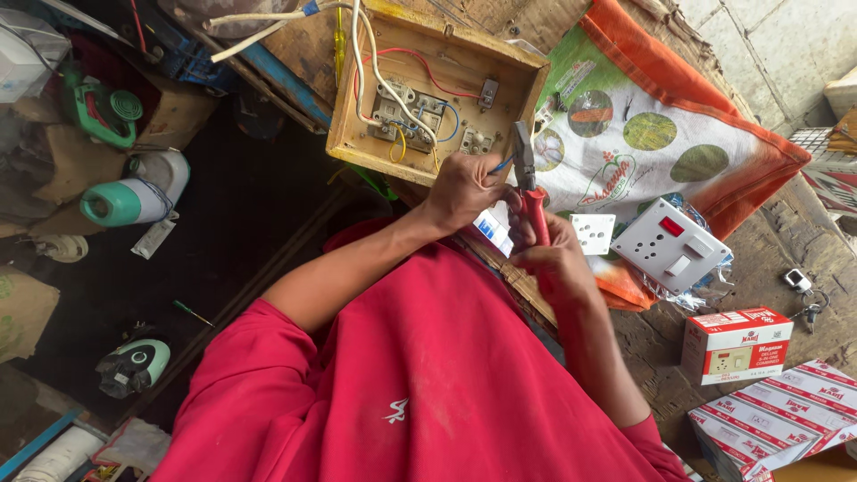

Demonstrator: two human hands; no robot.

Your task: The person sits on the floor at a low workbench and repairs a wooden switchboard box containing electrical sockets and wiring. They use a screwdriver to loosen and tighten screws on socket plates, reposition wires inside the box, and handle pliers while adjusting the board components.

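My left hand (464, 189) pinches a thin blue wire (502, 165) that comes out of an open wooden switch box (357, 134). Switch backs and red, white, yellow and blue wires show inside the box. My right hand (555, 261) grips red-handled pliers (528, 183), whose dark jaws point up at the blue wire's end, next to my left fingers. Both hands are close together at the box's lower right corner.
A white socket-and-switch unit (671, 243) and a small white socket plate (593, 232) lie on an orange and white printed sack (714, 143). Red and white cartons (736, 343) and keys (800, 284) are at the right. Green and white bottles (134, 198) and clutter sit at the left.
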